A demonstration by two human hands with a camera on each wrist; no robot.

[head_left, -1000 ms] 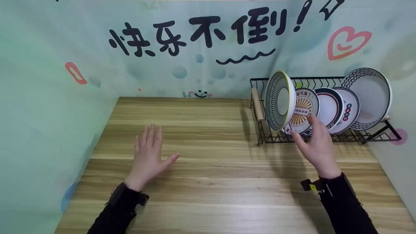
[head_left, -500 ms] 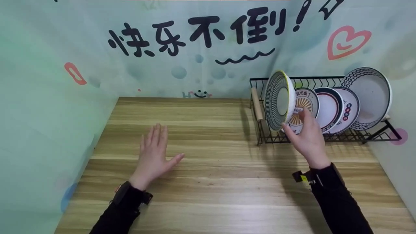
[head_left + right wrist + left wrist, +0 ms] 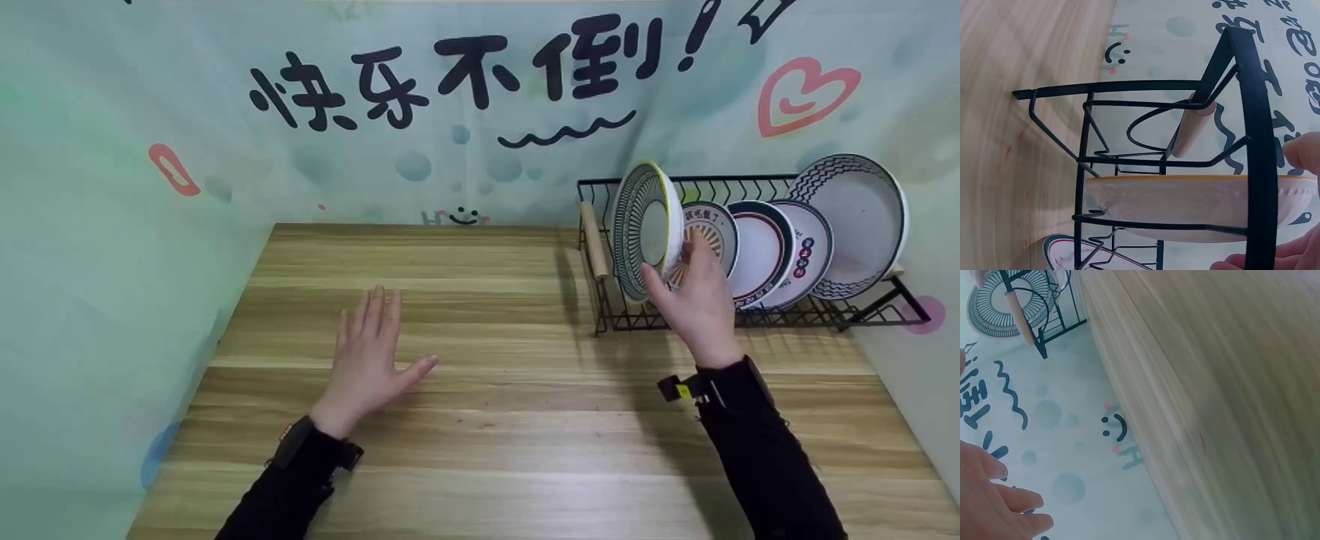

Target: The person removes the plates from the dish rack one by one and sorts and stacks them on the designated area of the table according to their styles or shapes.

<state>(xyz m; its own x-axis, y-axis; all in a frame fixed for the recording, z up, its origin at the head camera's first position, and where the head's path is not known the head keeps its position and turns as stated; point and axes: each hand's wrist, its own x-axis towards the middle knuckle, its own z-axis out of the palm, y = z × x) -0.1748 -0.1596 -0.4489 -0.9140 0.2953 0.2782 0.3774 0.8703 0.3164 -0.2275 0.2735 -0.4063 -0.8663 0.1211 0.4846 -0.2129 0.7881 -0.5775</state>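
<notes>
A bowl with a yellow rim and dark radial pattern (image 3: 632,225) stands on edge at the left end of the black wire rack (image 3: 750,180). My right hand (image 3: 697,311) straddles its near right edge, thumb on the patterned side and fingers on the outer side. In the right wrist view the bowl's white outside (image 3: 1185,205) shows behind the rack bars, between thumb and fingers; no firm contact is visible. My left hand (image 3: 364,379) hovers over the wooden table with fingers spread, holding nothing; its fingers (image 3: 1019,498) show in the left wrist view.
Farther right in the rack stand a small sunburst plate (image 3: 716,225), a dark-rimmed plate (image 3: 757,251), a plate with red and blue marks (image 3: 814,240) and a large bowl (image 3: 862,225). A printed cloth (image 3: 375,172) hangs behind the table (image 3: 487,300).
My right hand has moved left and up, so that its thumb and fingers now lie on either side of the bowl. The left hand has drifted slightly right. The dishes have stayed in place.
</notes>
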